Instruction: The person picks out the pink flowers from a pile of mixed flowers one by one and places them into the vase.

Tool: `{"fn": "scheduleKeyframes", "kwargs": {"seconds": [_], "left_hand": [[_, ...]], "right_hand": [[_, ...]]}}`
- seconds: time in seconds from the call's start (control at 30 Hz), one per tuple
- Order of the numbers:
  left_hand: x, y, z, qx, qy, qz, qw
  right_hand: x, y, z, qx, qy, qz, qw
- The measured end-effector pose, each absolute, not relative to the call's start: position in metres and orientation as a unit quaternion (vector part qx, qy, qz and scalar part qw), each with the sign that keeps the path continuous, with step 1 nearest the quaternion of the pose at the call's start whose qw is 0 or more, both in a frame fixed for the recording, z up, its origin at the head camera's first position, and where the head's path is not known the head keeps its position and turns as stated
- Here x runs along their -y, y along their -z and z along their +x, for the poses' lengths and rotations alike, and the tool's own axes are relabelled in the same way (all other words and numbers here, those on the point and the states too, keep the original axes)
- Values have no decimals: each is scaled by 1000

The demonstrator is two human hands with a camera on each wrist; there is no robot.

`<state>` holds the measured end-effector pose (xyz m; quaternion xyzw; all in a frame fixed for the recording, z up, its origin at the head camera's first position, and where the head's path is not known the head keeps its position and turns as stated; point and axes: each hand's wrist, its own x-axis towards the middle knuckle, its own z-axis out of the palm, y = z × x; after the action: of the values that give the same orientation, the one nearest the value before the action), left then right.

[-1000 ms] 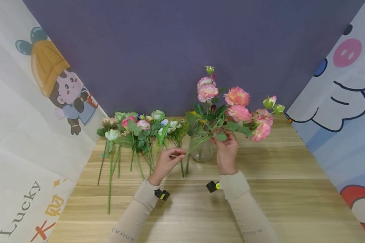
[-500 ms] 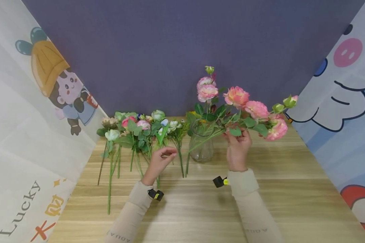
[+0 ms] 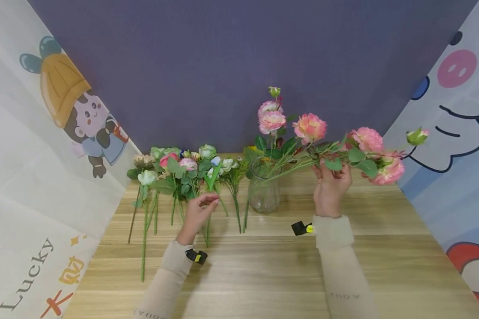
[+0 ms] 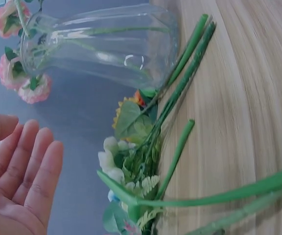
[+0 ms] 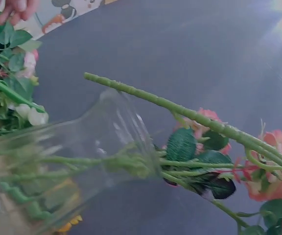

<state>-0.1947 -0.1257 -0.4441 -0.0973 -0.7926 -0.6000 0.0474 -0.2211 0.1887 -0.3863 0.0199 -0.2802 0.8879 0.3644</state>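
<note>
My right hand holds a pink peony spray by its stem, right of the glass vase. The spray leans far to the right, blooms outward. Its bare stem crosses close to the vase's rim in the right wrist view, with the cut end outside the glass. Inside the vase stand other pink flowers, their stems visible through the glass. My left hand hovers over the loose stems left of the vase, fingers relaxed and holding nothing; its fingers look extended in the left wrist view.
Loose artificial flowers lie in a row along the table's left back, stems toward me. A yellow flower lies behind the vase. A dark panel closes the back; printed curtains flank both sides of the wooden table.
My right hand has moved right with the peony spray, drawing its stem end from left of the vase to the rim. The left hand has let go of the stem and drifted left.
</note>
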Motion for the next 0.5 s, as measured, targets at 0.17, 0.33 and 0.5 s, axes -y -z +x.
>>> {"fn": "scheduleKeyframes", "kwargs": {"seconds": [0.17,0.33,0.5], "left_hand": [[135,446,-195,786,610,-71,63],[143,448,-195,756,650,-43,67],[147,448,-194,752,655,-39,59]], "right_hand": [[-195,381,-223,272,-884,20,379],[-200,379,-224,261,-888,10,379],[-204,379,-226,253,-888,-2,383]]}}
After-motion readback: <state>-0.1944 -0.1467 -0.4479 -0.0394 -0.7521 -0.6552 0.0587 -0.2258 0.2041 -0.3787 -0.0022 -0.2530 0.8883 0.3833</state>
